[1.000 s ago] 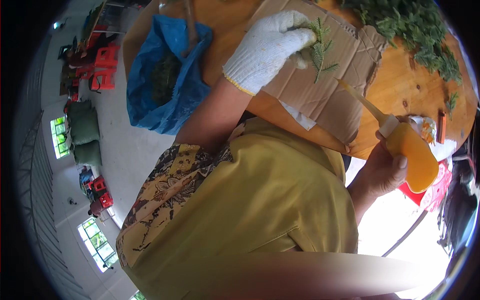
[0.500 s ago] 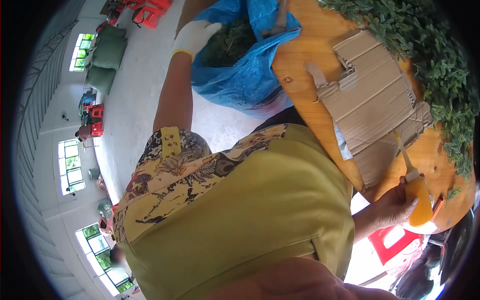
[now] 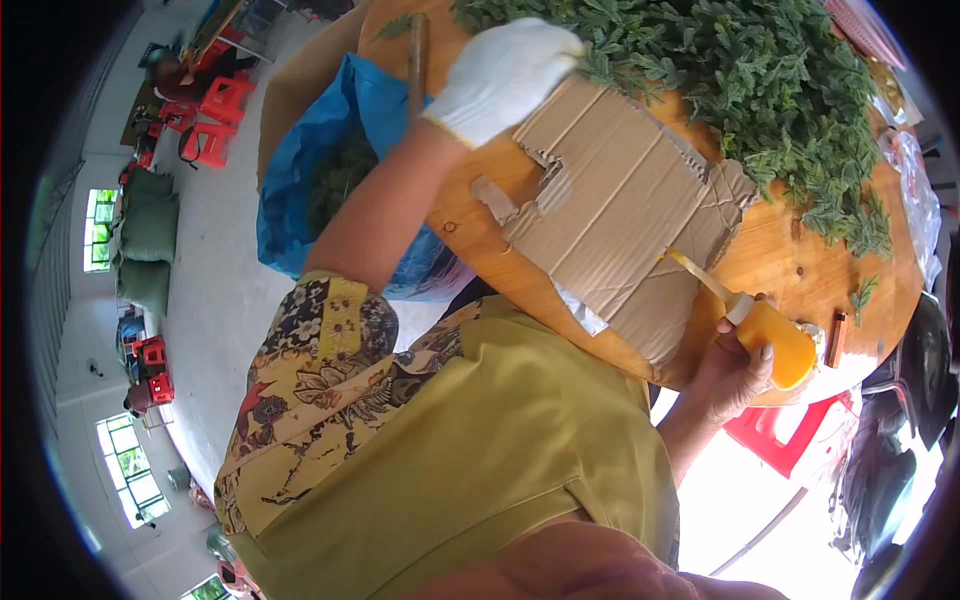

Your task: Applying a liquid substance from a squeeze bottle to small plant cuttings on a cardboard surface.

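Note:
My left hand, in a white knitted glove, is at the near edge of a pile of green artificial fir sprigs. Its fingers are drawn together; whatever they may hold is hidden. Bare, my right hand grips a yellow squeeze bottle at the table's near right edge. The bottle's long pale nozzle points left, its yellow tip over a flattened piece of brown cardboard. A small yellow smear shows on the cardboard beside the tip.
The round wooden table carries the cardboard, an orange lighter-like stick and a wooden handle. A blue woven sack holding greenery stands left of the table. Red stools are on the floor farther left.
My left hand has moved right from the blue sack to the sprigs on the table, its fingers now drawn together. My right hand keeps holding the bottle. The view has shifted toward the table.

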Action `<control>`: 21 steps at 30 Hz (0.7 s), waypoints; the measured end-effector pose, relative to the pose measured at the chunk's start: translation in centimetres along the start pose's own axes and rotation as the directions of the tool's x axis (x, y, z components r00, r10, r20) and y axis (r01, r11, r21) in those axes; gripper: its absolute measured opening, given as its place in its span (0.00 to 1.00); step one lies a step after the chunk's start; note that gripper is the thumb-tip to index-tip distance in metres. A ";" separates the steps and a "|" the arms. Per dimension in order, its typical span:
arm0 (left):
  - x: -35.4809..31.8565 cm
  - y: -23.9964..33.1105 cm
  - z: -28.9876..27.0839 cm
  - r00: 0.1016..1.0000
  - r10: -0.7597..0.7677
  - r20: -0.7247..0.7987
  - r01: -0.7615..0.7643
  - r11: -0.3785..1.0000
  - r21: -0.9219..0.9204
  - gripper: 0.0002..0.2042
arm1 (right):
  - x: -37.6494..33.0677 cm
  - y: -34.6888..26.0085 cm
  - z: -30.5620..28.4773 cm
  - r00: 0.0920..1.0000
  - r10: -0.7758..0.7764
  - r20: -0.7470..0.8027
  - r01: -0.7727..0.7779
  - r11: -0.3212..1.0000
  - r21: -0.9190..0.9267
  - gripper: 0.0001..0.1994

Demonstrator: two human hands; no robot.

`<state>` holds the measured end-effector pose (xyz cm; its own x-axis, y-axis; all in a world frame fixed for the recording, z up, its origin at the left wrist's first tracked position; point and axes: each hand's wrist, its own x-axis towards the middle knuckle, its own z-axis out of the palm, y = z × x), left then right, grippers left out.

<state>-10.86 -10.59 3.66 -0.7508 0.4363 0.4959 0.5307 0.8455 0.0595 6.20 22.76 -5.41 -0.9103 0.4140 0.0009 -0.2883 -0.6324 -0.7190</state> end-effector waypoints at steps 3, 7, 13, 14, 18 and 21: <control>6.1 3.9 2.5 0.955 -0.211 0.208 0.192 0.975 0.108 0.09 | 0.0 -0.1 0.6 1.000 -0.011 0.000 0.011 1.000 -0.028 0.29; 10.5 4.2 4.5 0.953 -0.042 0.299 0.027 0.998 0.054 0.10 | 0.1 -0.2 1.0 0.999 -0.037 0.012 0.037 0.998 -0.044 0.27; 11.7 4.9 3.2 0.890 -0.090 0.446 0.110 0.994 -0.017 0.11 | -0.1 -0.6 1.1 0.998 -0.040 0.056 0.043 0.997 -0.059 0.27; 11.7 5.5 1.6 0.885 -0.096 0.457 0.136 0.989 -0.057 0.11 | -0.1 -0.6 1.0 0.998 -0.044 0.045 0.047 0.997 -0.059 0.27; 8.8 5.6 -1.1 0.917 -0.153 0.368 0.301 0.871 -0.389 0.09 | -0.2 -0.4 0.6 0.997 -0.051 0.064 0.054 0.998 -0.042 0.27; 6.4 5.5 -2.5 0.859 -0.162 0.486 0.410 0.786 -0.462 0.12 | -0.2 -0.3 0.3 0.997 -0.051 0.062 0.053 0.998 -0.022 0.26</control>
<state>-11.77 -3.89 9.29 -0.9220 0.3871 -0.0053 0.2907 0.7014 0.6508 6.39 22.60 -4.99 -0.9108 0.4049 0.0806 -0.3295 -0.5953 -0.7329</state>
